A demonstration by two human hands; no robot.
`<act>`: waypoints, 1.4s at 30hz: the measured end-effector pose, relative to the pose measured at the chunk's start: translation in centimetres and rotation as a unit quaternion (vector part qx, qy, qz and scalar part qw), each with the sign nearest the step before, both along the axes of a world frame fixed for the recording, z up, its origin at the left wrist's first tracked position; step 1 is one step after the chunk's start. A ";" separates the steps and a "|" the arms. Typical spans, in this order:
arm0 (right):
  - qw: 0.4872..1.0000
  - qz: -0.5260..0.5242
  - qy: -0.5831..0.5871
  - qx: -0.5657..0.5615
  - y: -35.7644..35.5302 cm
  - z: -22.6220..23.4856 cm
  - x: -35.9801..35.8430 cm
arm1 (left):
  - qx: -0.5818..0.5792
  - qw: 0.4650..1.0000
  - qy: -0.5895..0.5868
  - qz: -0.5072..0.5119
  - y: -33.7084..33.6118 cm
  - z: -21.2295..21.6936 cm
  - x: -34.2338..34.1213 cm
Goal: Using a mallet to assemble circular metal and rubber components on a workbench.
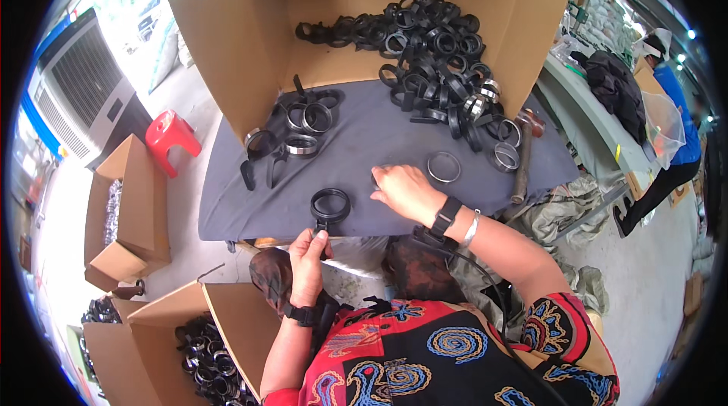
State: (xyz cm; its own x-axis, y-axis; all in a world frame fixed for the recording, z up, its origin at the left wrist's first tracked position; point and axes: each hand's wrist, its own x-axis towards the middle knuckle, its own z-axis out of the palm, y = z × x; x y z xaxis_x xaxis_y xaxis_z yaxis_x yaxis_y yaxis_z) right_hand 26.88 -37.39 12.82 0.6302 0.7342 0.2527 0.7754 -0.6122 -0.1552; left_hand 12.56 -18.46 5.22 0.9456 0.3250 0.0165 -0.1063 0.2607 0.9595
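My left hand (pixel 308 258) grips the short stem of a black ring-shaped part (pixel 331 206), holding its round end over the front edge of the grey cloth-covered table (pixel 227 209). To its right, my right hand (pixel 407 191) hovers low over the cloth with its fingers curled in; whatever they pinch, if anything, is hidden. Just beyond that hand lies a thin ring (pixel 444 167). Several black rings with stems, some with a shiny metal band (pixel 301 145), lie at the left of the table. A hammer (pixel 522 163) rests at the right edge, beside a metal-banded ring (pixel 506 156).
An open cardboard box on its side (pixel 227 34) backs the table, with a heap of black rings (pixel 436 50) spilling out. Left stand a red stool (pixel 173 141), a cooler unit (pixel 83 87) and a carton (pixel 136 209); another carton (pixel 144 345) holds rings. A person in blue (pixel 679 110) bends at right.
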 end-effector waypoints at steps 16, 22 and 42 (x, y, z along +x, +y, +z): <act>0.962 0.162 0.073 -0.207 -1.7 1.6 2.5 | -0.042 0.999 0.011 -0.024 1.1 -3.3 -0.5; 0.963 0.230 -0.103 -0.093 -0.2 4.9 -1.0 | -0.047 0.998 0.001 -0.041 1.8 -3.7 -0.2; 0.993 0.079 0.093 -0.010 4.5 3.0 -2.9 | -0.013 0.999 0.029 -0.041 1.7 -2.7 -0.3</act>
